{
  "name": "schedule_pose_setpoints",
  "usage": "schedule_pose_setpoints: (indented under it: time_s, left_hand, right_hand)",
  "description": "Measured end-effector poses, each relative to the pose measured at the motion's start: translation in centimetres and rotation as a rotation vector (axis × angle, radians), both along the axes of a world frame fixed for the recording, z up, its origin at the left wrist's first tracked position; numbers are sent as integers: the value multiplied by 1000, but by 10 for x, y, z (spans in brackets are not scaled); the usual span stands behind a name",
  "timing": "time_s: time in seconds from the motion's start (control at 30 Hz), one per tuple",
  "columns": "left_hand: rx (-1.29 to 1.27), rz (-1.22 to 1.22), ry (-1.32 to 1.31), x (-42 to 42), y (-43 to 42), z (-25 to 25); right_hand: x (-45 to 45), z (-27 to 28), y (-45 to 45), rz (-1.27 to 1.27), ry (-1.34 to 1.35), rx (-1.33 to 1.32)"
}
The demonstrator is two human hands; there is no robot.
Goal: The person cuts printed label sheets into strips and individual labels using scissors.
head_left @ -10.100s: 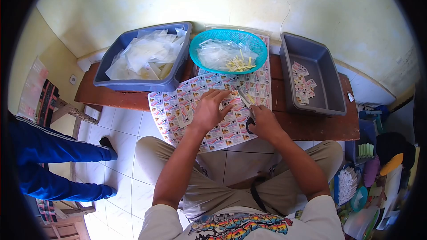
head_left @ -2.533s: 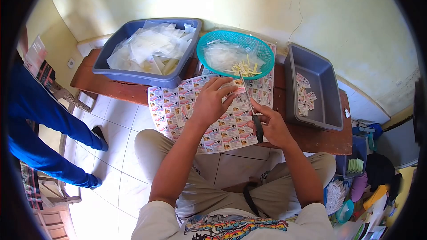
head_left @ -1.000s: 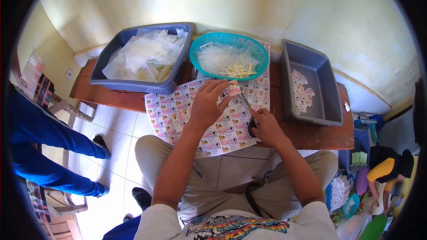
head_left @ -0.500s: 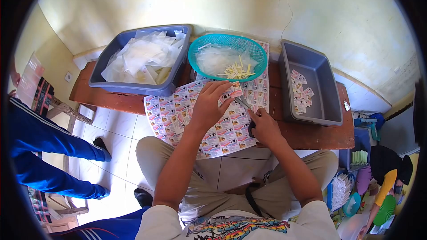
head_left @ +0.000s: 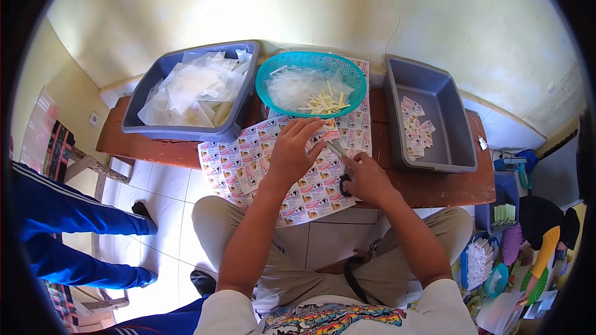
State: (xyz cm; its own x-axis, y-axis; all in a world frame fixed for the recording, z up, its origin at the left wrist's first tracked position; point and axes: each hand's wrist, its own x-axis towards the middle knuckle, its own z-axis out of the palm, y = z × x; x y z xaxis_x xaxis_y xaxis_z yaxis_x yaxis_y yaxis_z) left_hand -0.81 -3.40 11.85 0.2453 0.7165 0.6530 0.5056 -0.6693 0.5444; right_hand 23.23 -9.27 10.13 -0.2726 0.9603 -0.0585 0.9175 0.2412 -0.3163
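Observation:
My left hand (head_left: 294,151) pinches a small printed label piece (head_left: 325,130) between thumb and fingers, over the bench. In my right hand (head_left: 367,178) is a pair of scissors (head_left: 337,147), its blades pointing up and left toward the label piece and its black handle loop showing below my fingers. Whether the blades touch the paper I cannot tell. Beneath both hands lie sheets of uncut printed labels (head_left: 231,156), hanging over the near edge of the bench.
A grey tub (head_left: 239,126) of clear plastic bags stands left, a teal basket (head_left: 266,94) with plastic and yellowish strips behind my hands. Cut labels (head_left: 415,127) lie in the right grey tub (head_left: 444,93). People in blue trousers (head_left: 81,211) and a yellow sleeve (head_left: 546,251) are nearby.
The scissors have tilted a little and more of their black handle shows below my right hand. My left hand keeps its pinch on the label piece. The yellow-sleeved arm at right has shifted.

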Motion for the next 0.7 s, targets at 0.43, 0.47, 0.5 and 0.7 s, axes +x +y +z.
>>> schedule_pose_setpoints:
  time_s: [0.43,0.47,0.5,0.7]
  left_hand:
    - [-29,-197,-95,32,9,33]
    - [-24,-205,-93,34,10,38]
    - [-14,-215,-80,36,12,42]
    - [29,-275,-68,56,29,52]
  right_hand:
    - [8,82,25,-195,935,13]
    - [11,86,28,-205,973,-10]
    - [17,87,32,-209,976,-2]
    - [49,104,46,-192,985,-69]
